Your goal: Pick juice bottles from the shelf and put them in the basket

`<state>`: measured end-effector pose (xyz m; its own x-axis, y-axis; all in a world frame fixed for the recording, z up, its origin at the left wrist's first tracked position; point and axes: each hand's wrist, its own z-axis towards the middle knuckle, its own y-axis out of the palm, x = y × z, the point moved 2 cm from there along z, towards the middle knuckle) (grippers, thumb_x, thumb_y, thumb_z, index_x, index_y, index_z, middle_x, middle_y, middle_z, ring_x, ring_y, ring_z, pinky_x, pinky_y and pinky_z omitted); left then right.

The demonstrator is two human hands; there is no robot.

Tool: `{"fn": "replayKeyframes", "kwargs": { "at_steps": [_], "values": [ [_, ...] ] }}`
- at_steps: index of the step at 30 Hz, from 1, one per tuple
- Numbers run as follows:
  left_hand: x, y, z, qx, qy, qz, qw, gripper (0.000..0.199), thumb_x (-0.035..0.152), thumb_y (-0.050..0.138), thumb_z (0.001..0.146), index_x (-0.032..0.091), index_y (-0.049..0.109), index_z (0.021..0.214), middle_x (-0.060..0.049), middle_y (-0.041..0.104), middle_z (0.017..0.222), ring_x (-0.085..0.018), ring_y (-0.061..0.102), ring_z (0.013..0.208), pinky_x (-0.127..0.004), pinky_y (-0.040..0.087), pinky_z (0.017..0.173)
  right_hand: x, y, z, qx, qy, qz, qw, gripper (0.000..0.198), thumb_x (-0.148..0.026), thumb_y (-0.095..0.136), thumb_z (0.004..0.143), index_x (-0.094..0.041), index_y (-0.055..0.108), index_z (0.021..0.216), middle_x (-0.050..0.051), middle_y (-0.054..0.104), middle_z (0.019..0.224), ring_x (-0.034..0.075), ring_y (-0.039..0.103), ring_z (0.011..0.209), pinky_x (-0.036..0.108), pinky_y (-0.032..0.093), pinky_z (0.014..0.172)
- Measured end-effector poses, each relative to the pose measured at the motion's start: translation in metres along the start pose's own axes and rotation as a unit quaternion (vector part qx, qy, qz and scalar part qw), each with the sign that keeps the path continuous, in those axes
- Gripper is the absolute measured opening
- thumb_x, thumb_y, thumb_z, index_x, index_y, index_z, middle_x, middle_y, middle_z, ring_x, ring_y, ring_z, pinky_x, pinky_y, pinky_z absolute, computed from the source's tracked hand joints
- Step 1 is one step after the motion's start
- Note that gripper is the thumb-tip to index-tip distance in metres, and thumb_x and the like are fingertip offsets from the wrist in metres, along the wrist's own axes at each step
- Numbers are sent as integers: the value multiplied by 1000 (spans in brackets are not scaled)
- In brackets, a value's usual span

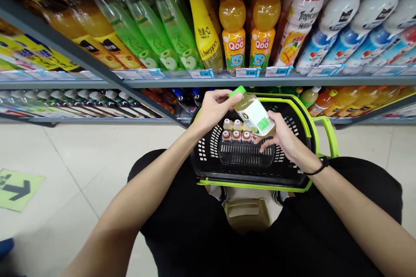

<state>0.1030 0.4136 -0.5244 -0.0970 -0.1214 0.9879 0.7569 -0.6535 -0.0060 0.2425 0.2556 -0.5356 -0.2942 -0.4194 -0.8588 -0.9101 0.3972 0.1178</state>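
A juice bottle point(255, 114) with a green cap and a white and green label is tilted over the shopping basket point(208, 164). My left hand point(217, 108) grips it at the cap end, thumb and fingers on the green cap. Around the lower end of the bottle is my right hand point(282, 136), with some fingers stretched out below it. Beneath the bottle, several small bottles point(236, 136) with white and red caps stand in rows inside the black basket; part of them is hidden by the held bottle and my right hand.
Drink bottles point(232, 30) line the shelf in front, above price tags on the shelf edge point(208, 82). More bottles point(349, 97) fill the lower shelf. The basket's green handle point(329, 134) sticks out at right. A floor sticker point(19, 189) with an arrow lies at left.
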Motion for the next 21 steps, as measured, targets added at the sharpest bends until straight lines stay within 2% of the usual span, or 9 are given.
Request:
{"fn": "replayKeyframes", "kwargs": {
  "at_steps": [3, 6, 8, 10, 11, 12, 14, 17, 21],
  "values": [
    [2, 4, -7, 0, 20, 81, 996, 43, 57, 82, 84, 16, 73, 73, -2, 60, 72, -13, 49, 65, -27, 37, 63, 2, -9, 6, 18, -60, -98, 993, 53, -65, 47, 102, -17, 68, 93, 12, 72, 81, 23, 68, 65, 30, 53, 45],
    [-9, 12, -15, -16, 48, 271, 961, 43, 55, 81, 84, 15, 72, 73, -2, 60, 73, -13, 51, 64, -29, 36, 61, -5, -17, 5, 43, -129, -294, 946, 35, -47, 55, 103, -17, 70, 94, 11, 74, 86, 23, 71, 77, 27, 51, 60],
    [-27, 22, -21, -87, 42, 444, 891, 41, 55, 79, 85, 14, 75, 81, -5, 65, 82, -17, 59, 69, -30, 38, 62, -12, -20, 1, 50, -118, -424, 896, 29, -40, 55, 103, -16, 70, 102, 13, 77, 96, 25, 74, 92, 29, 51, 74],
    [-54, 32, -29, -197, 5, 591, 782, 44, 55, 71, 91, 12, 77, 97, -11, 70, 100, -25, 68, 83, -33, 43, 67, -16, -20, -3, 42, -90, -520, 848, 31, -37, 49, 105, -15, 69, 111, 15, 77, 106, 29, 73, 105, 33, 50, 84],
    [-69, 36, -33, -247, -18, 635, 732, 47, 55, 66, 94, 10, 76, 104, -15, 70, 108, -29, 70, 90, -35, 45, 71, -18, -19, -5, 35, -76, -558, 826, 33, -36, 45, 106, -14, 68, 113, 17, 77, 109, 31, 73, 108, 35, 50, 86],
    [-85, 39, -37, -285, -39, 654, 699, 49, 55, 64, 96, 9, 76, 107, -17, 70, 112, -32, 71, 96, -36, 48, 74, -18, -18, -6, 26, -63, -588, 806, 34, -34, 41, 106, -13, 67, 114, 19, 76, 112, 34, 73, 110, 37, 51, 86],
    [-117, 44, -44, -326, -75, 661, 672, 50, 55, 69, 93, 6, 75, 105, -20, 71, 109, -35, 72, 99, -39, 52, 81, -17, -16, -9, 10, -45, -629, 776, 36, -31, 38, 106, -12, 67, 115, 21, 75, 113, 36, 73, 109, 40, 52, 85],
    [-164, 44, -53, -367, -135, 665, 637, 52, 55, 78, 87, 6, 74, 103, -20, 73, 108, -33, 71, 102, -41, 55, 90, -15, -14, -13, 6, -46, -659, 750, 38, -30, 39, 106, -10, 68, 118, 22, 74, 117, 36, 73, 112, 42, 53, 90],
    [-209, 35, -62, -381, -218, 676, 591, 51, 56, 74, 94, 11, 70, 116, -14, 71, 118, -26, 69, 110, -46, 56, 98, -14, -14, -16, 3, -60, -692, 719, 42, -30, 39, 107, -6, 72, 117, 23, 74, 116, 35, 72, 114, 43, 54, 95]
  ]
}}
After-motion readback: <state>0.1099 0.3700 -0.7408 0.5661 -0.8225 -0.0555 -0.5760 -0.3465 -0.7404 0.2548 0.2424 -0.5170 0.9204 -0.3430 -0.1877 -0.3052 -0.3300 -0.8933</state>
